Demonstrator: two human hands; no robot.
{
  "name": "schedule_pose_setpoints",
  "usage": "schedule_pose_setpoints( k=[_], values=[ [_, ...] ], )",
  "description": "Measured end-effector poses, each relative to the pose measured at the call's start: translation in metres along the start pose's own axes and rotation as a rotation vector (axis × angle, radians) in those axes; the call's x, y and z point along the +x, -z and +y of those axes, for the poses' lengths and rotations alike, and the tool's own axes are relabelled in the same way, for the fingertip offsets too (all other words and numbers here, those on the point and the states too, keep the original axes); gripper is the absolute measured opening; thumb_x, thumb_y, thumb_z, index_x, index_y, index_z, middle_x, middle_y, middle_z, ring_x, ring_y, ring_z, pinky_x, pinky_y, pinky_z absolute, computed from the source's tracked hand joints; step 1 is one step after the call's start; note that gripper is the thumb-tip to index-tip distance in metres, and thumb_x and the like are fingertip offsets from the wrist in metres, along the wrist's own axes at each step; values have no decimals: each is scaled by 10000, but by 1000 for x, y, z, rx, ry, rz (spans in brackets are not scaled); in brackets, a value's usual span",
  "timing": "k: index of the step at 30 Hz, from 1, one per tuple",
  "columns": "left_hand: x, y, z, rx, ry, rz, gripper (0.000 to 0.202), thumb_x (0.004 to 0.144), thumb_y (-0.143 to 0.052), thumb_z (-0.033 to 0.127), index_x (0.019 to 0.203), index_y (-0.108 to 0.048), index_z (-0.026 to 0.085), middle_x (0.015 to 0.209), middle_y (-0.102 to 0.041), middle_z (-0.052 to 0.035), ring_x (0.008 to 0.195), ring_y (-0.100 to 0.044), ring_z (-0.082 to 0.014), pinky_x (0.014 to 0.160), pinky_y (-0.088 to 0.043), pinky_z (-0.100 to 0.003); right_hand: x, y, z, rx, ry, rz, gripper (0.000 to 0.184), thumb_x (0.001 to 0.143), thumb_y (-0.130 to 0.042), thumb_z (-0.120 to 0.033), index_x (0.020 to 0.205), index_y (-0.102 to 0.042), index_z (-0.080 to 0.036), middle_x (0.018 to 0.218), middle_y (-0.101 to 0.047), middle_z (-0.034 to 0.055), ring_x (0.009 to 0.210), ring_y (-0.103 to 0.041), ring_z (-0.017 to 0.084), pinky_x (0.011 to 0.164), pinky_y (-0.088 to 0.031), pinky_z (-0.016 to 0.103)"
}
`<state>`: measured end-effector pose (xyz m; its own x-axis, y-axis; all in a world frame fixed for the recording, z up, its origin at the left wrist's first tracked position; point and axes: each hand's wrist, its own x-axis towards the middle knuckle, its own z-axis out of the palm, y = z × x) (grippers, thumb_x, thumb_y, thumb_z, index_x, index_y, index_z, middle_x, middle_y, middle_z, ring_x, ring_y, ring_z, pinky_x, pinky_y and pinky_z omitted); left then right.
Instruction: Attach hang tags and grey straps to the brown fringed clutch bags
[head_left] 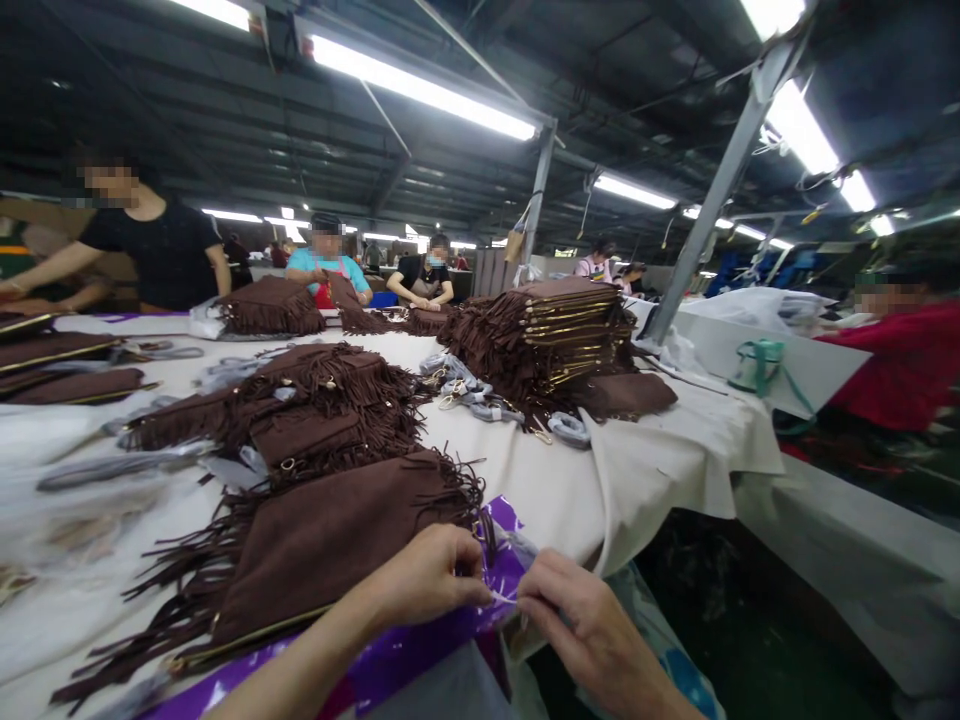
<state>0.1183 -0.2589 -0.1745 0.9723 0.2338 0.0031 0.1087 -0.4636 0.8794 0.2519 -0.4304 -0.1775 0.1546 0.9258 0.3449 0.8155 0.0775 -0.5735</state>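
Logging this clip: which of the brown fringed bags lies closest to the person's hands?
The flat brown fringed bag at the near table edge, lying partly on the purple plastic sheet just behind the left hand; the other bags lie heaped or stacked farther back.

2 bare forearms, left hand (427, 575), right hand (581, 615); no sleeves, rings, gloves visible.

The nearest fringed bag (330, 545) looks like matt brown suede with a gold metal zip edge, lying on a glossy purple plastic sheet (420, 650) over the table's (660, 470) plain off-white cloth, while the stacked bags (559, 330) show the same napped brown and shiny brass-coloured trims.
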Motion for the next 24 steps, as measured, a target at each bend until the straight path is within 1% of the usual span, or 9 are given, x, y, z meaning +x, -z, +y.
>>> schedule_pose_setpoints(
  k=[3,6,8,10,13,16,20,22,24],
  values=[
    [18,21,-7,267,-64,84,166,783,-551,225,661,-645,162,687,-614,2,684,-537,-150,650,-393,-232,10,3,9,-139,2,13,188,916,-472,-172,785,-603,-206,985,-616,75,930,-580,226,820,-469,344],
    [39,36,-17,311,-77,40,210,778,-534,176,858,-727,154,930,-715,-62,897,-625,-207,843,-446,-265,16,2,18,-157,-25,-63,153,878,-490,-127,790,-586,-207,1209,-574,98,1138,-520,266,971,-420,419],
    [49,40,-24,308,-35,91,382,759,-531,127,1108,-685,144,1196,-661,-101,1141,-568,-238,1005,-394,-291,18,-2,24,-115,-63,-120,182,889,-454,-113,774,-556,-210,1111,-599,83,1052,-564,233,920,-450,376],
    [54,41,-28,419,31,256,532,756,-523,83,1282,-573,145,1357,-548,-124,1280,-466,-252,1084,-332,-325,18,-7,30,-79,-82,-119,201,901,-418,-106,770,-526,-213,978,-606,62,936,-585,206,845,-464,336],
    [51,40,-24,621,85,474,414,830,-468,88,1215,-592,175,1266,-567,-116,1139,-560,-241,984,-421,-332,16,-14,39,-48,-78,-82,198,898,-418,-106,753,-499,-213,890,-591,41,857,-579,191,783,-452,306],
    [39,39,-9,651,45,551,255,885,-416,132,976,-649,180,1049,-619,-81,928,-613,-199,836,-466,-288,15,-13,43,-47,-70,-74,197,891,-437,-115,726,-486,-211,799,-574,21,761,-568,177,702,-433,282],
    [7,23,5,403,56,255,248,879,-437,223,690,-591,172,722,-634,-34,696,-616,-168,659,-467,-247,5,-4,32,-14,-38,-125,202,895,-488,-136,708,-487,-212,730,-576,-3,692,-564,153,634,-419,238],
    [-13,9,4,193,220,78,350,905,-388,343,646,-549,172,600,-593,-19,519,-566,-151,493,-429,-234,-6,-7,22,9,19,-149,188,904,-504,-140,732,-511,-215,748,-595,-6,696,-581,139,631,-433,209],
    [-31,-4,1,-3,388,15,409,912,-332,436,688,-544,168,582,-577,-17,442,-531,-143,396,-389,-222,-19,-21,12,-15,126,-136,169,900,-519,-130,756,-535,-218,766,-609,-3,703,-600,132,637,-451,187]
  ],
)
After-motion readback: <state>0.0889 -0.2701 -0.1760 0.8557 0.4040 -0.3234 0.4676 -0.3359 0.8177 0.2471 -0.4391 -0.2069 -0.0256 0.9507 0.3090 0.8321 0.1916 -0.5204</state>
